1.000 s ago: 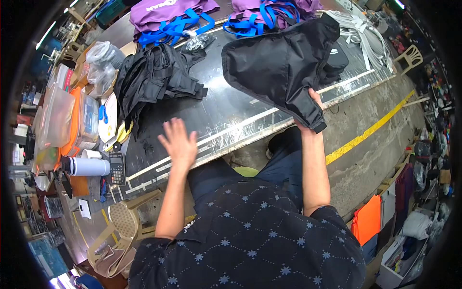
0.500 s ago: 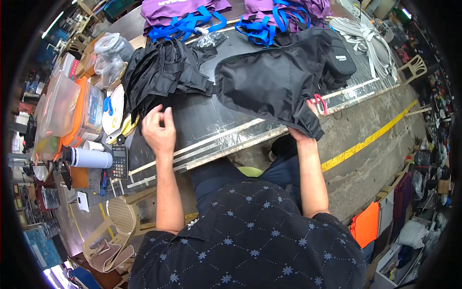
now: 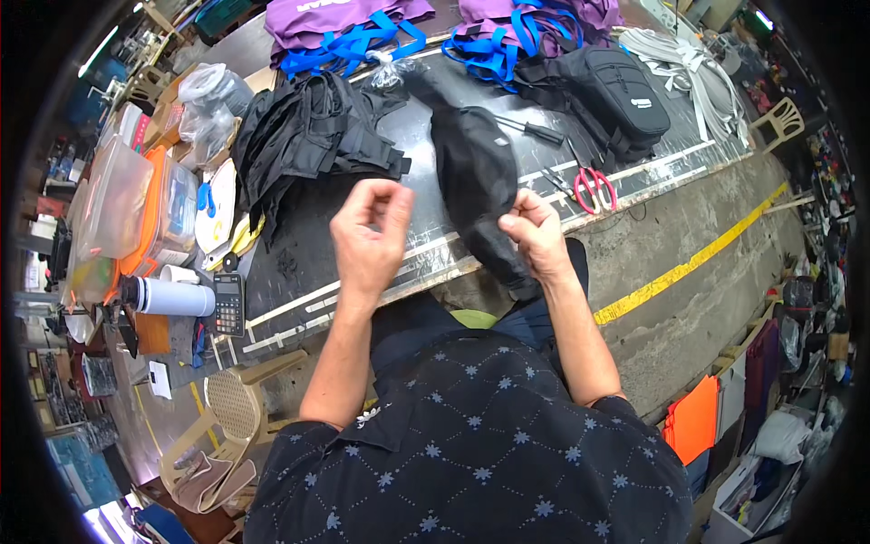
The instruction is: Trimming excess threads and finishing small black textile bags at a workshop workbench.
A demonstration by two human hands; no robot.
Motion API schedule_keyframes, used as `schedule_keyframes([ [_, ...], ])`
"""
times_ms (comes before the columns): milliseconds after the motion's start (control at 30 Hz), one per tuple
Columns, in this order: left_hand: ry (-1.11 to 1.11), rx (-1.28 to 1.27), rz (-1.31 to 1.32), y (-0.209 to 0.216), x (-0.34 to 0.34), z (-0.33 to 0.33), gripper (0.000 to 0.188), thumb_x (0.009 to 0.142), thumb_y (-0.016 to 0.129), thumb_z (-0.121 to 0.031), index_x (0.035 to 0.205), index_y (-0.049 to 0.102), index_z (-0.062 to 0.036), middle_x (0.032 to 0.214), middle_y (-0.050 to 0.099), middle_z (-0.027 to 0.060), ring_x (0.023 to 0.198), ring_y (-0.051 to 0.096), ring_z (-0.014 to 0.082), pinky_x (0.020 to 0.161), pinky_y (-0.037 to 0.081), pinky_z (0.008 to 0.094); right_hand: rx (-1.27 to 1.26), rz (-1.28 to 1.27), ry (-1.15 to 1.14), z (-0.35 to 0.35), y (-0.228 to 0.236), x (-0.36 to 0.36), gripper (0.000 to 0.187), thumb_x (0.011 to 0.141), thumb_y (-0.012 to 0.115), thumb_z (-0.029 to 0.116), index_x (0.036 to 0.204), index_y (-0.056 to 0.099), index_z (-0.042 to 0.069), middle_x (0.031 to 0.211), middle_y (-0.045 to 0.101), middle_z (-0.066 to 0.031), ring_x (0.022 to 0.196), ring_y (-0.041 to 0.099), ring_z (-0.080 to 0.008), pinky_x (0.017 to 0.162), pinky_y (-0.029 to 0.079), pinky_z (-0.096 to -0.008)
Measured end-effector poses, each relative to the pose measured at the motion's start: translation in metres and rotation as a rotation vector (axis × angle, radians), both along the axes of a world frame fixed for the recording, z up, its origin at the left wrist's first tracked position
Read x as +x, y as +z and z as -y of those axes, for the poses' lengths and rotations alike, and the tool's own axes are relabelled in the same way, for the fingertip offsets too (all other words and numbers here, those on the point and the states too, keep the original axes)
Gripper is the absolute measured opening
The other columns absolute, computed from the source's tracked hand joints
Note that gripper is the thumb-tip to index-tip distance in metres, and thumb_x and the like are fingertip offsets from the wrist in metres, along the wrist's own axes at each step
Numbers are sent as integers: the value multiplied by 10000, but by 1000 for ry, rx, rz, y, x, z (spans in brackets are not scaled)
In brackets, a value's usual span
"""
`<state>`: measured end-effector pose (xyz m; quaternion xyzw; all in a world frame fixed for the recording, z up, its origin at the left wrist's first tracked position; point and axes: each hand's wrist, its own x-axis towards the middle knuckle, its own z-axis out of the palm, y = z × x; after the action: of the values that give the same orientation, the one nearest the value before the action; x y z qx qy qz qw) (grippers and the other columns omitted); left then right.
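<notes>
Head view, and it all turned on the right hand (image 3: 542, 238): thumb and fingers were clamped on the right edge of the black fabric piece (image 3: 476, 168), below its middle. Blurred, the piece stretched up and left from that pinch over the counter (image 3: 304, 263), long axis running away from the body and leaning left, its lower end past the near edge. And the left hand (image 3: 370, 238)? Left of the fabric, a gap between, fingers curled inward; whether their tips met, the view couldn't tell. So the right was nearer, touching! To its right lay red-handled scissors (image 3: 594, 190), a black pouch (image 3: 630, 104) beyond; off left, a black fabric pile (image 3: 317, 127).
</notes>
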<state>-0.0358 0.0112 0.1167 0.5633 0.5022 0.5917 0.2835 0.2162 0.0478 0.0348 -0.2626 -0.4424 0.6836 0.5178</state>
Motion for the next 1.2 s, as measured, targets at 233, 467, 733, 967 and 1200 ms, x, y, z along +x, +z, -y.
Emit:
schedule_keyframes([
  [233, -40, -42, -61, -15, 26, -3, 152, 948, 721, -100, 889, 639, 12, 630, 561, 6, 545, 453, 46, 491, 368, 274, 64, 318, -31, 25, 17, -35, 241, 883, 732, -22, 1114, 672, 3, 1024, 693, -7, 924, 624, -66, 843, 502, -231],
  [467, -138, -86, -155, -26, 26, 16, 135, 912, 732, -87, 936, 674, 33, 717, 662, 88, 612, 612, 129, 562, 468, 305, 147, 282, -221, 21, 44, -42, 188, 948, 744, 64, 1111, 663, 18, 921, 635, 41, 801, 536, -20, 716, 433, -187],
  [733, -177, -102, 37, -26, 30, 28, 175, 889, 741, -72, 1015, 727, 48, 931, 773, 172, 867, 754, 232, 775, 560, 346, 139, 397, -199, 33, 29, -41, 134, 928, 773, 41, 988, 654, 45, 807, 589, 81, 699, 490, 0, 642, 407, -176],
  [967, -109, 7, -90, -33, 5, 18, 241, 873, 672, -17, 1109, 675, 34, 956, 739, 144, 868, 713, 216, 791, 550, 333, 579, 691, -492, 9, 61, -12, 160, 887, 766, 90, 1018, 706, 22, 981, 636, -32, 887, 581, -117, 778, 459, -260],
  [1200, -38, 70, -161, -13, -8, 28, 216, 842, 636, 32, 1058, 651, 22, 873, 684, 86, 790, 628, 159, 750, 519, 305, 832, 943, -530, -19, 79, -4, 205, 868, 797, 180, 1017, 773, 42, 1047, 700, -96, 1009, 622, -242, 827, 492, -368],
])
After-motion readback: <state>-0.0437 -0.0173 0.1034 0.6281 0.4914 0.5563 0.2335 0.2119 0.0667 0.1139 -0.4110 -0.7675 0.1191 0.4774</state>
